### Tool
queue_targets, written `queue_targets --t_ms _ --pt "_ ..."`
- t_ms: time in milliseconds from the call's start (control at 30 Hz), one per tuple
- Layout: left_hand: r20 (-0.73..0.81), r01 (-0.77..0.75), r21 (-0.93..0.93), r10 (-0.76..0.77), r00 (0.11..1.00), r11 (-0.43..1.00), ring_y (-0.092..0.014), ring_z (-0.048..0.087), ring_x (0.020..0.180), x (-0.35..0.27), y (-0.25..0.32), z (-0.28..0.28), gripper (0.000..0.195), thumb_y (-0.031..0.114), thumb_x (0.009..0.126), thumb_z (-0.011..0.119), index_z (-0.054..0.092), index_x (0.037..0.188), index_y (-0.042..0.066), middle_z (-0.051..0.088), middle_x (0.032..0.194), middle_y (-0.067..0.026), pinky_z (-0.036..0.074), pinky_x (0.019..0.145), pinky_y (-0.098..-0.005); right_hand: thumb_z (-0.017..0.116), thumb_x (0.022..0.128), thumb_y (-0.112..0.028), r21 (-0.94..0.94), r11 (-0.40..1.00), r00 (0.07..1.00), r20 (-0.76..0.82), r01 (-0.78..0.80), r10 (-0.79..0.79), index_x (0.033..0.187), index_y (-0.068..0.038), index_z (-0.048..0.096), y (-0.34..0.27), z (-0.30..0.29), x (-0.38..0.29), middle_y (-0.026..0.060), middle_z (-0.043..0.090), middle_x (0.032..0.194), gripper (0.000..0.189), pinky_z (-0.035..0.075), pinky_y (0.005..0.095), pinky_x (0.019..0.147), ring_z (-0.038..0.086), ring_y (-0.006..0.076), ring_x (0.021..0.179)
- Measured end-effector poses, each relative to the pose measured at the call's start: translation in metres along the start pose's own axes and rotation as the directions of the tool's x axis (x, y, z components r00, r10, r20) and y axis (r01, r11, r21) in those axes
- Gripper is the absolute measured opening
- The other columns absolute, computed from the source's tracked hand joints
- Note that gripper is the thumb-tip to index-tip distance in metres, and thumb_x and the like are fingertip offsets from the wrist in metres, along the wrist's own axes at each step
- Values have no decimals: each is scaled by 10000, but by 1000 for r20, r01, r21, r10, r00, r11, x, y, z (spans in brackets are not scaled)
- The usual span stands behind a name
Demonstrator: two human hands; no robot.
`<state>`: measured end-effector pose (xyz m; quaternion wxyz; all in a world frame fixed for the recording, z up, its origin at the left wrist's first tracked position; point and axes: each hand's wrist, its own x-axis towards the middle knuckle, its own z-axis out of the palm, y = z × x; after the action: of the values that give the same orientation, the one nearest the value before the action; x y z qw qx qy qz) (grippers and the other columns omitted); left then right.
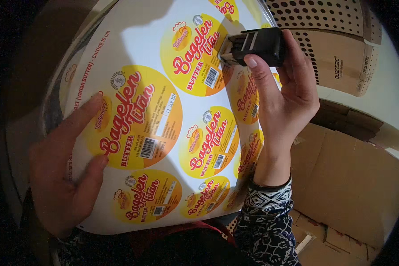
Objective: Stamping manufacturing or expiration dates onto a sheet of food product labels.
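A sheet of printed stickers [146, 43] lies in front of me, with several round yellow-and-orange labels on white backing. My left hand [61, 176] rests on its left side, thumb and forefinger spread over the edge of a large round label [164, 99]. That label bears a stamped date in its white strip. My right hand [289, 89] grips a black self-inking stamp [262, 46] between thumb and fingers. The stamp's open frame points left, over the right edge of the upper round label [186, 63]; whether it touches the paper I cannot tell.
Flattened cardboard [345, 179] covers the right side. A cardboard piece with rows of round holes [339, 63] lies at the upper right on a pale curved surface [352, 103]. A transparent rim [50, 96] curves along the sheet's left. Shadow darkens the far left.
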<state>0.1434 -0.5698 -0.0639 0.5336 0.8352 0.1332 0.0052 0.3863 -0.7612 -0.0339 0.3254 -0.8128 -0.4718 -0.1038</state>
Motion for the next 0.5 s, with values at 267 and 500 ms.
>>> queue_targets --t_ms 267,500 --pt "8 26 -46 -26 1000 999 -331 516 1225 -4 10 3 692 -108 685 544 449 1358 20 513 1332 -224 391 1047 -418 742 767 50 -17 1000 1000 -1 19 -19 1237 91 538 -1 2 -3 106 622 1055 514 536 273 837 635 172 957" --pt "-15 21 5 -21 1000 1000 -310 525 1214 -4 10 12 650 -104 711 545 468 1343 28 523 1327 -204 395 1042 -403 819 691 -101 -159 984 997 15 79 -77 1156 45 592 5 8 -11 175 613 986 538 520 323 758 626 273 871"
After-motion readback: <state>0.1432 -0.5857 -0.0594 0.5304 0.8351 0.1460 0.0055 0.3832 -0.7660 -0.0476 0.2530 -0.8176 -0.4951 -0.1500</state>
